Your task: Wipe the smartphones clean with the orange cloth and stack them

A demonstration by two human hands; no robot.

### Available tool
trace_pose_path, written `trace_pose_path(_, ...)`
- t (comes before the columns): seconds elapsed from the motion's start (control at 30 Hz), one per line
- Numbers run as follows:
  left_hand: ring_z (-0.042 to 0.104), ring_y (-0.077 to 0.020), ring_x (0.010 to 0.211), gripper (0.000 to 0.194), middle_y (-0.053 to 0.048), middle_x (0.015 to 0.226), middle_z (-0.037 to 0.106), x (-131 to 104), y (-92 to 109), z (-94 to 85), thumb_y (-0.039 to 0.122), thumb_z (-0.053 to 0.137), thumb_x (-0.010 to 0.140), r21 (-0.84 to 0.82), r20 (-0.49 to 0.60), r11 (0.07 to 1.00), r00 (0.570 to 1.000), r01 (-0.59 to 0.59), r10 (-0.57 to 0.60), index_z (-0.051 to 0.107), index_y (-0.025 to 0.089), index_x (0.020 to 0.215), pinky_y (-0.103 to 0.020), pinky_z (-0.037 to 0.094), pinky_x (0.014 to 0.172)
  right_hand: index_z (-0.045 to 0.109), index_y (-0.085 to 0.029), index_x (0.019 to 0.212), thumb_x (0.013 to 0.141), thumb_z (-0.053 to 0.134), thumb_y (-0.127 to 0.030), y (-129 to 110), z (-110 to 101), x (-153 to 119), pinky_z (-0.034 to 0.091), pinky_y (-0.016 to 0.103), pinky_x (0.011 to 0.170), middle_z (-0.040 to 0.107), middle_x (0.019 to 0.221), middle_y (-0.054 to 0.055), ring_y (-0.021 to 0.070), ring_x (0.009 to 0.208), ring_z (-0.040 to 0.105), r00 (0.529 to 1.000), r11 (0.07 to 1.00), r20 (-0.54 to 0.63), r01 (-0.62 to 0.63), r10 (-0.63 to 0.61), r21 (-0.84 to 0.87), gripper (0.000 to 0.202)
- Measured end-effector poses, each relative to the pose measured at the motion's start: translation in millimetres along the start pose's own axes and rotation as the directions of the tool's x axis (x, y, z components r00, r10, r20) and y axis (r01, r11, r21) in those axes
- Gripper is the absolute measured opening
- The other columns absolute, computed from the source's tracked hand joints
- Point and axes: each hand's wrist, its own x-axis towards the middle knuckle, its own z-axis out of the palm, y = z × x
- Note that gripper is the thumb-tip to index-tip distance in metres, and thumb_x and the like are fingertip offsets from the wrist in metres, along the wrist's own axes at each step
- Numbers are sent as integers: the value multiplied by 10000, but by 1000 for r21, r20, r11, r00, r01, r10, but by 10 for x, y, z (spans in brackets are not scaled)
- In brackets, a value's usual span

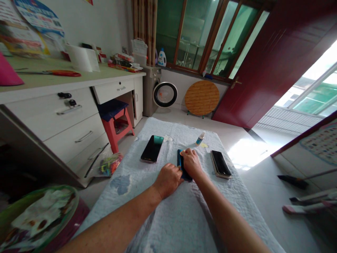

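Middle phone (pixel 187 175) lies flat on the cloth (pixel 168 218), between the left phone (pixel 152 148) and right phone (pixel 221 163), partly covered by both hands. Left hand (pixel 170 179) is curled, thumb and fingers closed on the phone's near left edge. Right hand (pixel 192 161) is bent over the far end, fingers bunched and touching down; can't tell if anything is pinched under them. Step looks like working the far end with the right fingers while the left steadies, so judging from that: left hand should brace low on the edge, fingertips off the face, because the cloth is wrinkled and soft and the phone could slide or rock. Right fingers do best with light, even pressure, working along the length rather than jabbing one spot, wrist low. Pushing sideways would likely twist the phone out of the left hand's hold. Bottle (pixel 200 138) stands just beyond the right hand, apart from it; a wide forward sweep could tip it, so short strokes are safer. Side phones sit clear of both forearms; elbows can come in without touching them.
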Motion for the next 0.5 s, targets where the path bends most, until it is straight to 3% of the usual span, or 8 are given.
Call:
trace_pose_path(0.27, 605, -252, 882, 188, -76, 935, 684, 6, 11, 12, 330, 575, 905, -25, -1, 1000, 1000, 9, -9, 648, 158, 923, -398, 449, 820, 638, -224, 986, 901, 532, -216, -89, -109, -391, 328, 268, 791, 556, 971, 43, 181, 872, 448, 983, 980, 32, 176, -180, 88, 135)
trace_pose_path(0.5, 603, -254, 873, 211, -72, 926, 676, 0, 8, 30, 368, 587, 899, -1, -7, 1000, 1000, 14, -14, 644, 165, 913, -401, 453, 804, 664, -236, 985, 946, 470, -243, -50, -56, -75, 326, 269, 807, 566, 1006, 48, 183, 930, 456, 991, 989, 46, 118, -122, 84, 198)
